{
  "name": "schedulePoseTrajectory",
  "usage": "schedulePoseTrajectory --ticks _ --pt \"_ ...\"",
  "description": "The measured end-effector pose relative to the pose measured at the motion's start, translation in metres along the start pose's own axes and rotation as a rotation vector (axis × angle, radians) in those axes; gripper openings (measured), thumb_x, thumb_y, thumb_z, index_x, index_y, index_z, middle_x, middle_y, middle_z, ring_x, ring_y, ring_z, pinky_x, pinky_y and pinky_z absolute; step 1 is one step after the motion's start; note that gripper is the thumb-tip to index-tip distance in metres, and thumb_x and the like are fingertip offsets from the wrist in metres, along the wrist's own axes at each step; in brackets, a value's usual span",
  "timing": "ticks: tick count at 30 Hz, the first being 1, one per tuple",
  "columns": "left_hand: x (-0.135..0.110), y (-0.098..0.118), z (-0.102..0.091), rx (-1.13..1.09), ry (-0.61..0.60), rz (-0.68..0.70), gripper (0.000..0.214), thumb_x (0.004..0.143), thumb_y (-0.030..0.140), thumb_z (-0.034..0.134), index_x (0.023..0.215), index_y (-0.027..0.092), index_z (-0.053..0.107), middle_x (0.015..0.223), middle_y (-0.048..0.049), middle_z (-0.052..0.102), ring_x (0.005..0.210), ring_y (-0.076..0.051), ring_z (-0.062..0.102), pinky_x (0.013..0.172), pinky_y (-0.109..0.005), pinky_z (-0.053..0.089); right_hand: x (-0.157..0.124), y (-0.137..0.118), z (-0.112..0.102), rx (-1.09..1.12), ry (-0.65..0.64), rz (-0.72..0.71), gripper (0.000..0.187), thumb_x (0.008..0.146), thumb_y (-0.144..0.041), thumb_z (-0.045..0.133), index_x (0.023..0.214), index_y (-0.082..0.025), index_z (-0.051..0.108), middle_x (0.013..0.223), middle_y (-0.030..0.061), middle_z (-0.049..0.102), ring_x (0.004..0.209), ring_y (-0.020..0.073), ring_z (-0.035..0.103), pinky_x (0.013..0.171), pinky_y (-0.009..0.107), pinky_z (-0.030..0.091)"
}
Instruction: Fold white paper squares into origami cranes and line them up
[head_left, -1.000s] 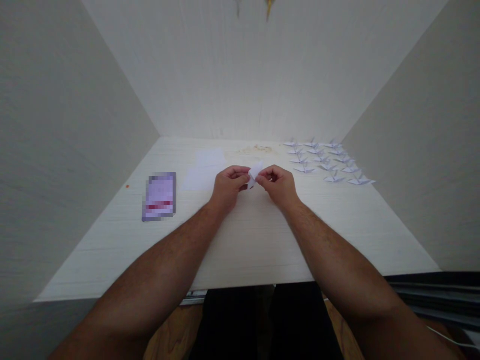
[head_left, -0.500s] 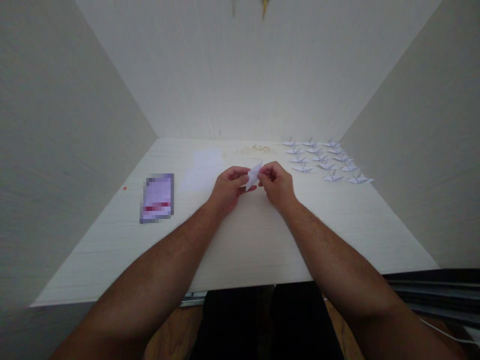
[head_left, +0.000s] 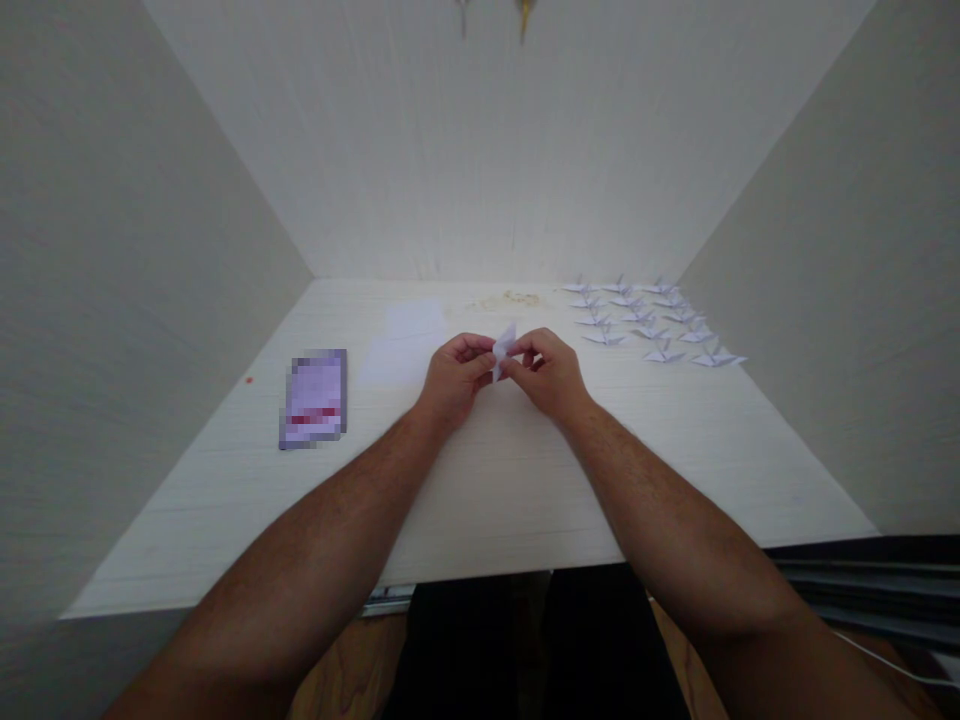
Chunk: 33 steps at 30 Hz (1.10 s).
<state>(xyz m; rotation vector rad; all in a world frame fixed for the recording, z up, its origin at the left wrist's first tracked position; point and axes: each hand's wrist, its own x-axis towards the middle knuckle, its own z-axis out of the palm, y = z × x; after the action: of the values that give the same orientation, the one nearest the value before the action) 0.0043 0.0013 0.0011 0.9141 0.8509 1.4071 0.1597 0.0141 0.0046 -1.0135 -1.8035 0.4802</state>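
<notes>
Just above the middle of the white table, a small folded piece of white paper stands on edge between my hands. My left hand pinches its left side between thumb and fingers. From the other side, my right hand grips it with thumb and forefinger, the fingers curled. The paper's lower part is partly covered by my fingertips. At the far right of the table, several finished white paper cranes stand in rows.
Flat white paper sheets lie left of my hands. Farther left is a purple, blurred-out rectangular object. A small orange bit lies near the left edge. Brownish marks show at the back, and walls enclose the table on three sides.
My right hand has moved slightly left, nearer to my left hand. The folded paper has turned from a wide diamond to a narrower, more upright shape.
</notes>
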Motion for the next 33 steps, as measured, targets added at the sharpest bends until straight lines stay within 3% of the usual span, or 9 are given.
schedulePoseTrajectory --ticks 6,12,16,22,33 --pt "-0.0011 0.0005 0.0014 0.007 0.001 -0.006 0.027 0.059 0.019 0.078 0.080 0.016 0.062 0.076 0.0006 0.068 0.069 -0.012 0.065 0.070 -0.031 0.056 0.0000 0.0029 0.0020 0.033 0.002 0.064 0.006 0.076 -0.019 0.065 0.081 -0.020 0.062 0.079 0.0000 0.060 0.067 0.0123 0.055 0.062 0.027 0.045" --pt "-0.0016 -0.0006 0.0022 0.041 0.009 0.001 0.027 0.058 0.019 0.080 0.079 0.016 0.063 0.074 0.0011 0.068 0.066 -0.010 0.063 0.065 -0.026 0.053 0.0002 0.0069 0.0020 0.015 -0.034 0.032 0.018 0.072 -0.011 0.061 0.086 -0.021 0.067 0.084 0.0012 0.063 0.068 0.0123 0.054 0.062 0.026 0.044" --pt "0.0000 -0.0026 0.0017 0.052 0.007 -0.008 0.029 0.057 0.021 0.081 0.079 0.016 0.063 0.073 0.0009 0.068 0.066 -0.011 0.063 0.066 -0.027 0.053 0.0005 0.0063 0.0004 0.056 -0.087 0.050 0.008 0.075 -0.017 0.062 0.078 -0.021 0.068 0.078 0.0003 0.064 0.067 0.0124 0.053 0.061 0.026 0.042" --pt "0.0025 -0.0061 -0.0009 0.056 0.023 -0.011 0.026 0.058 0.027 0.083 0.075 0.015 0.066 0.072 -0.0009 0.069 0.064 -0.011 0.062 0.065 -0.027 0.050 0.0010 0.0027 -0.0006 0.200 -0.167 0.209 0.006 0.071 -0.025 0.069 0.073 -0.020 0.069 0.061 -0.0030 0.059 0.057 0.0104 0.047 0.056 0.025 0.037" --pt "0.0039 -0.0082 -0.0022 0.039 0.031 -0.031 0.024 0.059 0.026 0.083 0.075 0.014 0.071 0.071 -0.0034 0.071 0.063 -0.011 0.062 0.065 -0.027 0.049 0.0013 0.0043 0.0000 0.291 -0.149 0.265 0.014 0.066 -0.029 0.077 0.071 -0.019 0.069 0.065 -0.0022 0.064 0.059 0.0104 0.050 0.059 0.026 0.039"
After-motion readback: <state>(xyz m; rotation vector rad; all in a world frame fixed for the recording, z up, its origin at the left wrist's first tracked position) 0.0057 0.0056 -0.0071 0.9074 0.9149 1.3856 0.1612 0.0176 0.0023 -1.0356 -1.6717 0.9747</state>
